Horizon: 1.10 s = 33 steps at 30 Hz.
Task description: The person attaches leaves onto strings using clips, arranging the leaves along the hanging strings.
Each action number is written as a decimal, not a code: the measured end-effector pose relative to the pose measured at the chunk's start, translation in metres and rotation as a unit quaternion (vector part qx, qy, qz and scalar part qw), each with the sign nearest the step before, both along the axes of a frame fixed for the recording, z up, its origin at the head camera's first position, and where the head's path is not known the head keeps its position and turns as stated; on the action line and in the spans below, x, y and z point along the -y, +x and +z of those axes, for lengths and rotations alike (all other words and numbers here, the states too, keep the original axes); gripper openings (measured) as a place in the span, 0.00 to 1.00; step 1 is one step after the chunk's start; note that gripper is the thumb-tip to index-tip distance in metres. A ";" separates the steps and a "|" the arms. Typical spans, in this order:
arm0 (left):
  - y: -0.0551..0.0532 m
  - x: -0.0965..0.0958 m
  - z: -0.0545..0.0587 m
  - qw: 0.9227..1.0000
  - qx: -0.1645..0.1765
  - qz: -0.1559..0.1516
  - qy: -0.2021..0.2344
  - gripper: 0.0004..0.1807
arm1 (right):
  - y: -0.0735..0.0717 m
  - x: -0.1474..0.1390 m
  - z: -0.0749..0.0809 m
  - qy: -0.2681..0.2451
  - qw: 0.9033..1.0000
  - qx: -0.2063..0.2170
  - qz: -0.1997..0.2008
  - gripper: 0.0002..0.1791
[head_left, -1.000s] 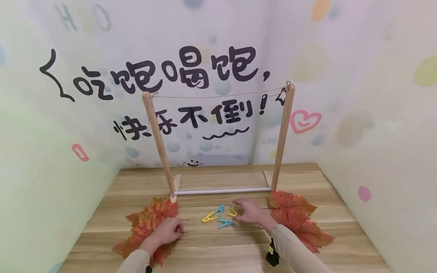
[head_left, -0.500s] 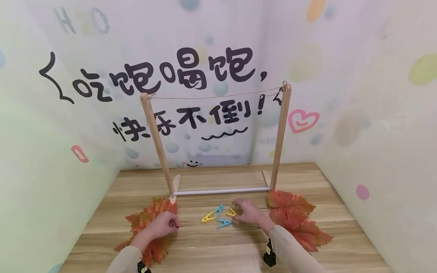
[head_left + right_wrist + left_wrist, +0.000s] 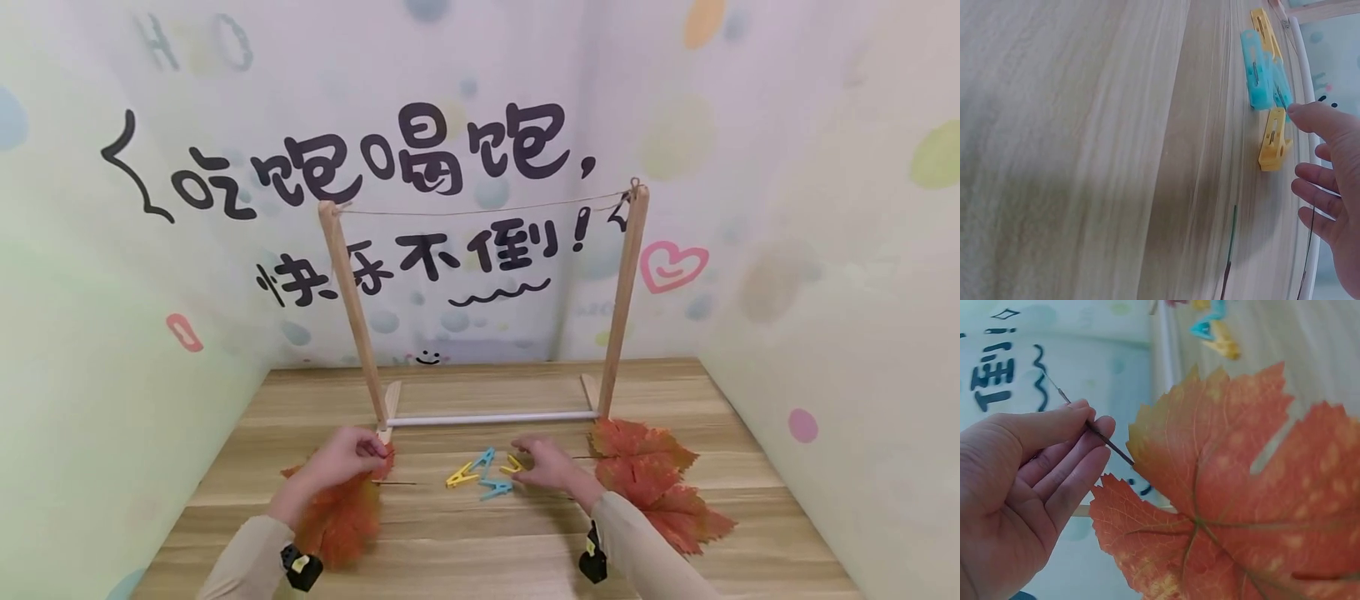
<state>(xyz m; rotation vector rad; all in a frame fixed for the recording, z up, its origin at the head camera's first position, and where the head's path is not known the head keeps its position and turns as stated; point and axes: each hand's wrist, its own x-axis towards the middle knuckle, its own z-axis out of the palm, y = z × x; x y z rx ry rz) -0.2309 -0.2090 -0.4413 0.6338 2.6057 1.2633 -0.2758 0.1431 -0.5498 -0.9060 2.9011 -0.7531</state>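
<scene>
My left hand (image 3: pixel 345 457) pinches the thin dark stem of a red-orange artificial maple leaf (image 3: pixel 1229 487) between thumb and fingertips; the leaf is lifted, as the left wrist view shows. Beneath it, more leaves lie on the table, partly covered by the hand. My right hand (image 3: pixel 547 465) hovers with fingers spread and relaxed beside a yellow clothespin (image 3: pixel 1274 140), holding nothing. Around that spot lie another yellow clothespin (image 3: pixel 462 476) and two blue ones, one a blue clothespin (image 3: pixel 495 488) at the front.
Behind the clothespins stands a wooden frame (image 3: pixel 622 308) with a string (image 3: pixel 465 213) tied across its top and a white rod (image 3: pixel 487 418) low down. Red maple leaves (image 3: pixel 652 475) lie by the right forearm. Printed walls enclose the wooden table (image 3: pixel 465 558).
My left hand has moved from the stem ends back and slightly left, raising a leaf by its stem. The right hand stays nearly still over the clothespins.
</scene>
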 end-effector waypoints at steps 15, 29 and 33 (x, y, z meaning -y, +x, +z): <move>-0.027 -0.004 0.059 0.991 -0.100 0.091 0.010 0.03 | -0.003 0.011 -0.006 -0.004 1.000 -0.006 0.002 0.26; -0.055 -0.022 0.118 0.971 -0.149 0.166 0.086 0.08 | 0.000 0.019 -0.011 -0.006 0.999 -0.036 -0.015 0.18; -0.059 -0.029 0.134 0.960 -0.167 0.190 0.122 0.09 | 0.001 0.023 -0.010 0.002 0.999 -0.034 -0.040 0.19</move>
